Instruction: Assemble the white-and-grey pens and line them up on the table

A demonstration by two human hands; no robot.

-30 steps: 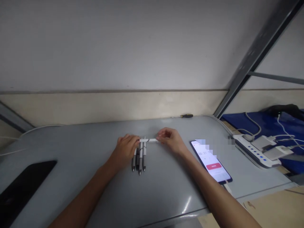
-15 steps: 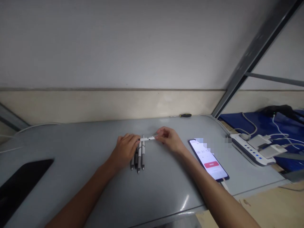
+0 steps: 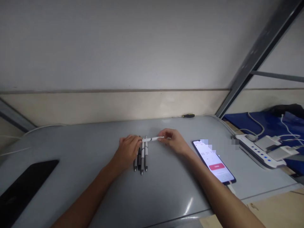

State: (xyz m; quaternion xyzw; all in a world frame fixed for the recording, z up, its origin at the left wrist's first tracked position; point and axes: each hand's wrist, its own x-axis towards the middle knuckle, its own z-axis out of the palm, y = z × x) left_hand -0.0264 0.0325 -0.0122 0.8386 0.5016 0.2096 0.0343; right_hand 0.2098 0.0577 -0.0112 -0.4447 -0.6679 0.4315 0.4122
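A white pen (image 3: 151, 139) lies crosswise between my two hands, above the far ends of several other pens. My left hand (image 3: 129, 148) is closed around its left end, and the fingers cover that part. At the other end, my right hand (image 3: 173, 140) pinches the pen's tip between thumb and fingers. The several white and grey pens (image 3: 142, 160) rest side by side on the grey table, silver tips toward me. My left hand partly covers the leftmost of them.
A phone (image 3: 215, 163) showing a running timer lies right of my right forearm. Beyond it sits a white power strip (image 3: 258, 152) with plugged chargers. A screwdriver (image 3: 187, 116) lies by the wall. On the left is a flat black object (image 3: 28, 186).
The whole view has shifted slightly, so everything sits a little further right. Both hands keep hold of the crosswise pen; more of its right end shows at my right fingers.
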